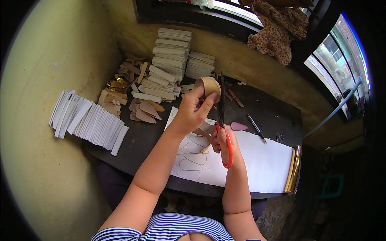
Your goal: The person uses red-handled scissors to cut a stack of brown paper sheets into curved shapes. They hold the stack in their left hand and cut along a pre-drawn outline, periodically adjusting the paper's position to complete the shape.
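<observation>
My left hand [192, 110] is closed around a tan coiled band [210, 85], like a wide roll of tape or a curled strip; its exact kind is unclear. In my right hand [224, 141] are scissors [228, 150] with orange-red handles, their dark blades pointing up beside the band. A curled tan strip [207, 135] hangs between my hands, and where its upper end goes is hidden. Below them lies a white sheet [261, 160] with teardrop outlines drawn on its left part. On the sheet's far edge rests a pink teardrop piece [239, 126].
A pen [256, 127] lies right of the pink piece. A gold roll [292, 168] lines the sheet's right end. Tall stacks of white strips [171, 52] stand at the back, with a long row [94, 120] at left. Tan teardrop pieces [144, 111] lie between. The dark table [277, 104] meets yellow walls.
</observation>
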Available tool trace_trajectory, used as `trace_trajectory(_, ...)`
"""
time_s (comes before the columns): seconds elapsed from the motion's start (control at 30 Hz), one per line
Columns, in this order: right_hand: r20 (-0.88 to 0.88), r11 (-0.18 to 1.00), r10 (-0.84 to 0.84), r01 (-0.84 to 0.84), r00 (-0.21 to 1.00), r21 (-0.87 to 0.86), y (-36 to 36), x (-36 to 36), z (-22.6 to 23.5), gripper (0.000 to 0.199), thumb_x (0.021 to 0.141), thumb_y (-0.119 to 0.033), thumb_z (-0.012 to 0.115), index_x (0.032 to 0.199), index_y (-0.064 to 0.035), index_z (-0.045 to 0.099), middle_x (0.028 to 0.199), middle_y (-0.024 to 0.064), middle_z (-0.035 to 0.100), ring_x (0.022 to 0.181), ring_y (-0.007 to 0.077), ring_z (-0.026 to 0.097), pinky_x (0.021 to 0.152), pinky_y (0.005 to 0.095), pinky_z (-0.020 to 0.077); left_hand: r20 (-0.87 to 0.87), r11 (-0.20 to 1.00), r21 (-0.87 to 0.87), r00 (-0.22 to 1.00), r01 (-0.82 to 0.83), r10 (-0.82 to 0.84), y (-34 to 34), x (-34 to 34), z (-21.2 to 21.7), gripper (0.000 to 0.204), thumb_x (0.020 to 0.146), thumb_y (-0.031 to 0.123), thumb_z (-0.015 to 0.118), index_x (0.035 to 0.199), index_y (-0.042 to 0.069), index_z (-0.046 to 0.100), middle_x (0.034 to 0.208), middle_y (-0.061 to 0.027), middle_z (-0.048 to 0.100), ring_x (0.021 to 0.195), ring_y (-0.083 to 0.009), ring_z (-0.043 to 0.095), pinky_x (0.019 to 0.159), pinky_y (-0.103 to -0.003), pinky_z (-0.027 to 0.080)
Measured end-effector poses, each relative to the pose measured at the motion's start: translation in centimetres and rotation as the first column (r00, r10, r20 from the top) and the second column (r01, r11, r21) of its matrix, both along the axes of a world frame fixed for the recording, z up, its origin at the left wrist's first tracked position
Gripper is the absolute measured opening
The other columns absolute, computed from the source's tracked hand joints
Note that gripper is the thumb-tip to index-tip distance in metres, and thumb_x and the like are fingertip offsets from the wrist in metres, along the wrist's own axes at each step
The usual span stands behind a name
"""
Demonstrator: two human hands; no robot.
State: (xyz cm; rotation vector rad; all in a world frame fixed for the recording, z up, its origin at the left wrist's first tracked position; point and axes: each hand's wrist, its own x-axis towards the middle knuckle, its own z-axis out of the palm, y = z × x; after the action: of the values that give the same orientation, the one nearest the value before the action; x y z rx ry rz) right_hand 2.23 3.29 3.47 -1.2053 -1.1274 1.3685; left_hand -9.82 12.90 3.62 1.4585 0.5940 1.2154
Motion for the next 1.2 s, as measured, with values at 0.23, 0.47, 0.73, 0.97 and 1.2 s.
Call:
trace_trajectory(0.23, 0.003, 1.000, 0.006, -0.006, 1.000, -0.014, 0.0, 0.1, -0.3, 0.057, 0.078, -0.063, 0.047, 0.080, -0.0062, 0.041, 0.060, -0.0040, 0.029, 0.049, 0.0052, 0.025, 0.043, 0.0199, 0.0183, 0.085, 0.996, 0.040, 0.993, -0.082, 0.079, -0.1, 0.5, 0.1, 0.020, 0.089, 0.016, 0.049, 0.097, -0.001, 0.054, 0.075, -0.0013, 0.056, 0.064, -0.0045, 0.046, 0.056, -0.020, 0.040)
trace_trajectory(0.47, 0.052, 0.999, 0.001, -0.004, 0.999, 0.046, 0.2, 0.2, -0.9, 0.058, 0.079, -0.061, 0.047, 0.082, -0.0024, 0.045, 0.060, -0.0030, 0.032, 0.052, 0.0072, 0.029, 0.046, 0.0216, 0.0243, 0.015, 0.993, 0.073, 0.995, -0.094, 0.094, -0.1, 0.3, 0.2, 0.019, 0.090, 0.015, 0.048, 0.096, -0.002, 0.055, 0.073, -0.0014, 0.055, 0.063, -0.0045, 0.045, 0.056, -0.020, 0.039)
trace_trajectory(0.73, 0.061, 0.992, -0.014, 0.006, 0.998, 0.122, 0.3, -0.2, -0.9, 0.061, 0.080, -0.062, 0.043, 0.084, -0.0014, 0.046, 0.061, -0.0033, 0.032, 0.053, 0.0074, 0.029, 0.047, 0.0217, 0.0264, 0.043, 0.998, 0.047, 0.998, -0.036, 0.034, -0.6, 0.5, 0.5, 0.016, 0.089, 0.014, 0.049, 0.089, -0.001, 0.055, 0.068, 0.0003, 0.051, 0.059, -0.0051, 0.041, 0.052, -0.020, 0.036)
trace_trajectory(0.97, 0.020, 0.999, 0.019, -0.020, 1.000, 0.042, 0.0, -0.2, -0.6, 0.056, 0.081, -0.061, 0.042, 0.084, -0.0049, 0.043, 0.062, -0.0043, 0.031, 0.053, 0.0063, 0.028, 0.047, 0.0202, 0.0248, 0.010, 0.996, 0.084, 0.999, -0.036, 0.035, -0.2, 0.2, 0.0, 0.016, 0.089, 0.014, 0.048, 0.090, -0.001, 0.055, 0.067, -0.0001, 0.051, 0.060, -0.0055, 0.042, 0.053, -0.021, 0.037)
trace_trajectory(1.2, -0.015, 0.999, 0.035, -0.035, 0.999, 0.022, 0.0, 0.0, -0.7, 0.052, 0.081, -0.059, 0.045, 0.082, -0.0067, 0.041, 0.061, -0.0047, 0.029, 0.053, 0.0056, 0.025, 0.046, 0.0196, 0.0206, -0.007, 0.997, 0.079, 1.000, -0.010, 0.011, 0.2, -0.3, -0.1, 0.016, 0.089, 0.013, 0.047, 0.091, -0.001, 0.055, 0.070, 0.0001, 0.052, 0.063, -0.0051, 0.044, 0.055, -0.021, 0.038)
